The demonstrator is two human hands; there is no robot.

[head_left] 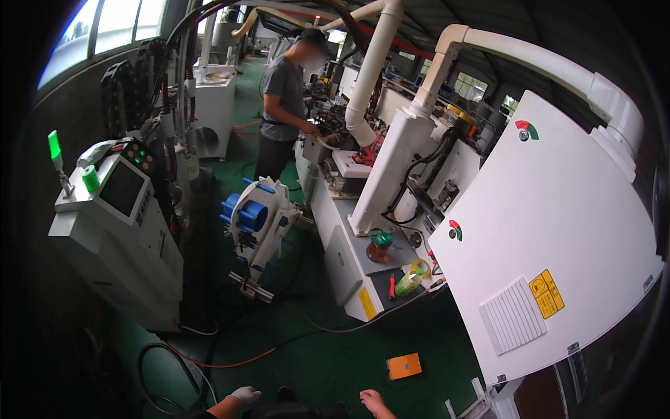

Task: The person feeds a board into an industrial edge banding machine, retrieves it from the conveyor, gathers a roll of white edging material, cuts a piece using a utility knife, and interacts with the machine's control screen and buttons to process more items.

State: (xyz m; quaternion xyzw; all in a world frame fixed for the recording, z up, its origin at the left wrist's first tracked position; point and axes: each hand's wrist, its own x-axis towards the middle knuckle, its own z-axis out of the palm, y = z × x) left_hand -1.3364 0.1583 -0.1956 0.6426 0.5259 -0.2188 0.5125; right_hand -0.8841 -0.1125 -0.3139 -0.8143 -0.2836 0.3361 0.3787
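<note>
At the bottom edge, over the green floor, my left hand point(246, 395) wears a pale glove. Its fingers turn downward and are too small and hidden to read. Further right is my bare right hand point(372, 401), its fingers loosely curled in with nothing visible in them. Both hands hang low, apart from each other and touching no object that I can see. Nearest to the right hand is an orange box point(404, 366) lying on the floor. Dark hoses point(144, 366) loop over the floor left of my left hand.
A white control cabinet point(118, 258) with a screen stands left. A wheeled stand with blue reels point(251, 216) is mid-floor. A large white machine cover point(544, 230) fills the right; beside it, a bench holds a red-brown bottle point(379, 253) and tape point(420, 268). Another person point(283, 105) works farther back.
</note>
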